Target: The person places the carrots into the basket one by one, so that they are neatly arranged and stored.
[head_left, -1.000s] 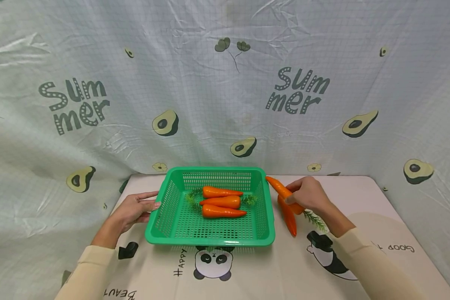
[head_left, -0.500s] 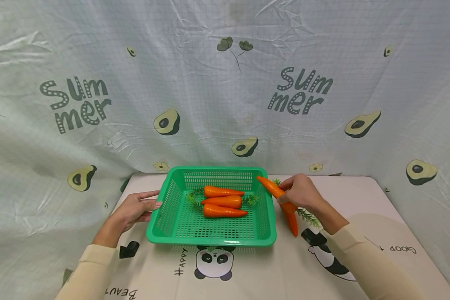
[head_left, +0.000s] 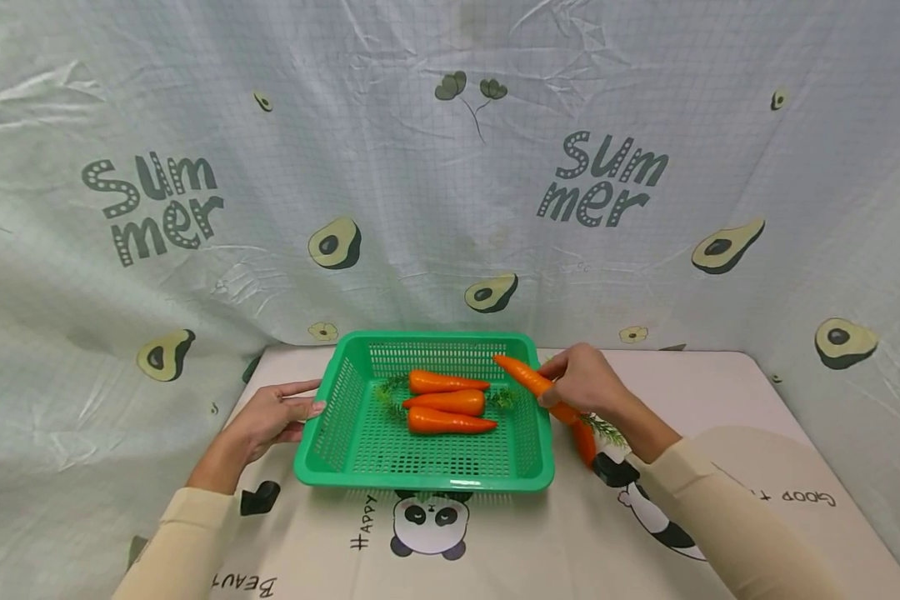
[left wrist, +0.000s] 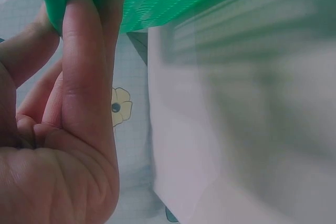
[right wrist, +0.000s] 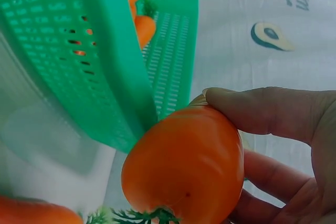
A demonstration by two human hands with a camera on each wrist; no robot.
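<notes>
A green plastic basket (head_left: pixel 450 484) stands on the table with three orange carrots (head_left: pixel 450 421) lying on its floor, their green tops showing. My left hand (head_left: pixel 272 421) pinches the basket's left rim; in the left wrist view its fingers (left wrist: pixel 86 66) reach up against the slotted outer wall. Over the right rim, my right hand (head_left: pixel 581 383) grips another carrot (head_left: pixel 525 377), its tip pointing into the basket at an angle. The right wrist view has this carrot's thick end close up, with thumb and fingers around it. One more carrot (head_left: pixel 583 443) lies right of the basket, partly hidden.
The table cover (head_left: pixel 525 550) is pale, printed with pandas and words. Behind and at both sides hangs a light curtain (head_left: pixel 420 167) with avocado prints. Table surface extends right of the basket and in front of it.
My right hand has moved left with its carrot, whose tip has gone from beside the right rim to over the basket. My left hand keeps its hold on the left rim.
</notes>
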